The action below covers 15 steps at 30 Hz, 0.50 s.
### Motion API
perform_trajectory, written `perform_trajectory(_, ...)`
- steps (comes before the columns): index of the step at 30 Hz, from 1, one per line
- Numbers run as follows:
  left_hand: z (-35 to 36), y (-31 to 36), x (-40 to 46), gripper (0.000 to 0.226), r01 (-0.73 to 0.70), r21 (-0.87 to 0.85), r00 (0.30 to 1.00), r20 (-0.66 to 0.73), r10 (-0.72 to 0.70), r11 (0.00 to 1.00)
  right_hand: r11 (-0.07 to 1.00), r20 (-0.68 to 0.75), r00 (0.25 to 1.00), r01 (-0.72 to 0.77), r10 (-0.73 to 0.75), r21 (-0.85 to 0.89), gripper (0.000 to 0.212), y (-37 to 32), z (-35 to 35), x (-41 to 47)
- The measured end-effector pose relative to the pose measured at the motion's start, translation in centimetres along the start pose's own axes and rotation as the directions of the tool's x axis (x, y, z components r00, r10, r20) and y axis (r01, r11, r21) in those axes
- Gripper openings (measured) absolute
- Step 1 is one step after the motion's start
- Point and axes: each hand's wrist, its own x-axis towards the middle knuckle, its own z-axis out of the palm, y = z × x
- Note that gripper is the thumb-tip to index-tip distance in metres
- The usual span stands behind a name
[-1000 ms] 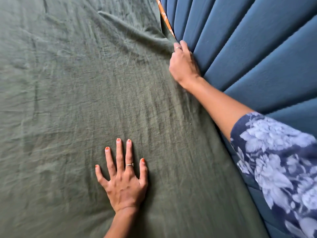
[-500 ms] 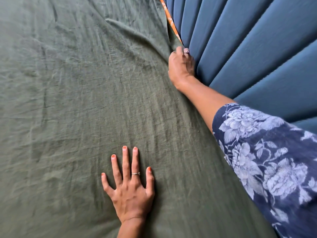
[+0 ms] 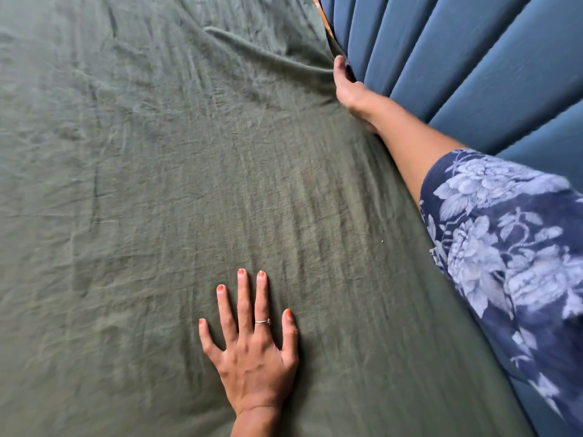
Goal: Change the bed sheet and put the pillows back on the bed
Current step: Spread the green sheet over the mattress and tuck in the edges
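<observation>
The green bed sheet [image 3: 189, 184] lies spread over the bed, creased toward the far right. The right hand [image 3: 348, 89] is wedged at its edge against the blue headboard [image 3: 473, 58], fingers hidden, so its grip cannot be told. The left hand [image 3: 252, 351] presses flat, fingers splayed, nearer.

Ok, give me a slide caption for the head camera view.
Left hand flat on the green sheet, right hand pushing its edge down beside the blue headboard.
</observation>
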Motion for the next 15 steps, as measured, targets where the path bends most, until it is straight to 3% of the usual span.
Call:
perform_trajectory(3,0.1,-0.1,0.1,0.067,-0.009,0.01,1.0,0.002,0.009,1.0,1.0,-0.063,0.998,-0.013,0.013,0.014,0.077,0.6,0.8,0.4)
perform_trajectory(7,0.1,-0.1,-0.1,0.067,0.005,0.006,1.0,-0.017,-0.005,1.0,0.978,-0.296,0.932,0.2,-0.207,-0.053,0.054,2.3,2.8,-0.7)
perform_trajectory(9,0.0,0.0,0.0,0.067,-0.005,0.009,1.0,-0.008,0.005,1.0,0.94,-0.393,0.855,0.327,-0.338,-0.096,0.057,3.6,3.3,-2.5)
perform_trajectory(12,0.0,-0.1,-0.1,0.067,-0.001,0.012,1.0,0.013,0.001,1.0,0.86,-0.468,0.722,0.403,-0.51,-0.314,0.058,5.7,4.8,-7.3)
perform_trajectory(15,-0.1,0.0,-0.2,0.066,0.003,0.005,1.0,0.007,-0.003,1.0,0.84,-0.294,0.819,0.357,-0.492,-0.408,0.065,9.9,6.0,-12.9)
